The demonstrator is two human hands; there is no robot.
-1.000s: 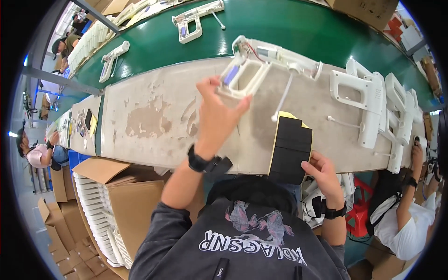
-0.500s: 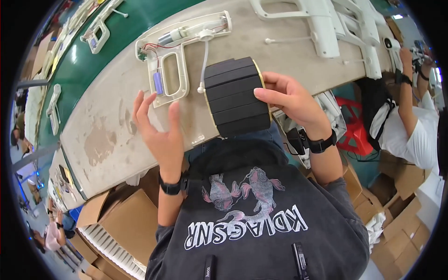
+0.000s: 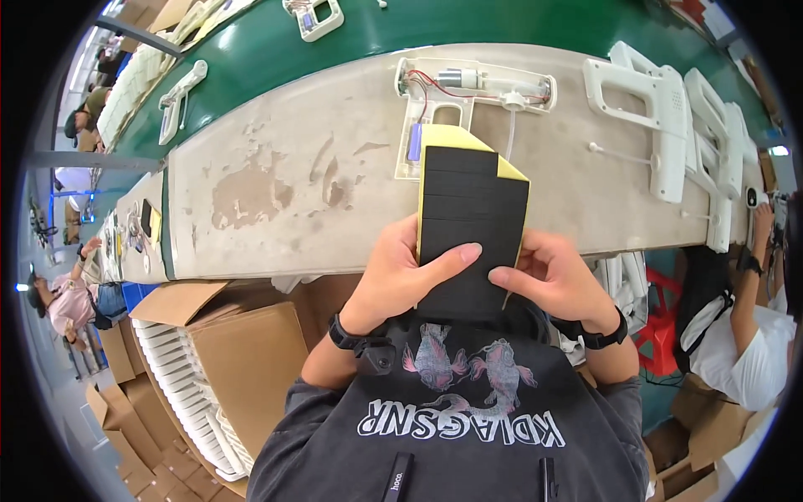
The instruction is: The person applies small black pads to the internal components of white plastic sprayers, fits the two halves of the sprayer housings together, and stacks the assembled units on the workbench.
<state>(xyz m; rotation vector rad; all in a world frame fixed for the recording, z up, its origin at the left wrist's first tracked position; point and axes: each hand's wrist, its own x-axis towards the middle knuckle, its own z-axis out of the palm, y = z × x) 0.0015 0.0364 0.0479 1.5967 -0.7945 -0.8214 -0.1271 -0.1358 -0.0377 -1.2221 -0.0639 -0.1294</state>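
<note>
Foam sheet (image 3: 470, 219), black strips on yellow backing, is hovering just above the counter (image 3: 276, 184) edge, near an open white casing (image 3: 468, 92). Left hand (image 3: 401, 272) and right hand (image 3: 548, 280) are both pinching its lower end, thumbs pressing on top. It looks light, soft and bendy; holding by the edges seems safest.

Both hands (image 3: 401, 280) (image 3: 548, 280) raised together, fingers curled

We hold a black foam sheet (image 3: 470, 226) with yellow backing in both hands: left hand (image 3: 400, 276) with fingers laid across its face, right hand (image 3: 548, 280) pinching its lower edge. Beyond it, an open white housing (image 3: 468, 92) with wires lies on the worktop (image 3: 276, 192).
</note>
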